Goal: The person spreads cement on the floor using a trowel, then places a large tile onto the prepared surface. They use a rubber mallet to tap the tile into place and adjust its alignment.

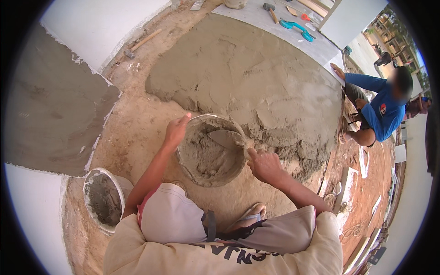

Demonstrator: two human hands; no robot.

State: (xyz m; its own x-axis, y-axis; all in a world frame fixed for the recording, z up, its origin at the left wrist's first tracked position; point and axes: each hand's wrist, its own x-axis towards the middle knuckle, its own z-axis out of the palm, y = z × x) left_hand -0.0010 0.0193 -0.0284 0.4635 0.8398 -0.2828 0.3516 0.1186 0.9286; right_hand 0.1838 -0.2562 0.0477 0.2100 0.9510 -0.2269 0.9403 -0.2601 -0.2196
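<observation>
Between my knees stands a round bucket (181,161) with wet grey mortar (201,153) inside. My left hand (175,132) is closed on its left rim. My right hand (266,166) is closed around the handle of a trowel (223,138) at the bucket's right side. The trowel's mortar-smeared blade reaches over the rim into the bucket and lies against the mortar. Just beyond the bucket, a broad bed of wet mortar (247,68) covers the floor, smoother at the far side and lumpy near the right.
A second mortar-coated bucket (123,183) stands at the left. A hammer (143,43) lies by the wall. Laid tile (279,11) at the back carries a mallet (271,13) and a blue suction lifter (298,30). At right, a person in blue (378,105) crouches, one hand on the tile edge.
</observation>
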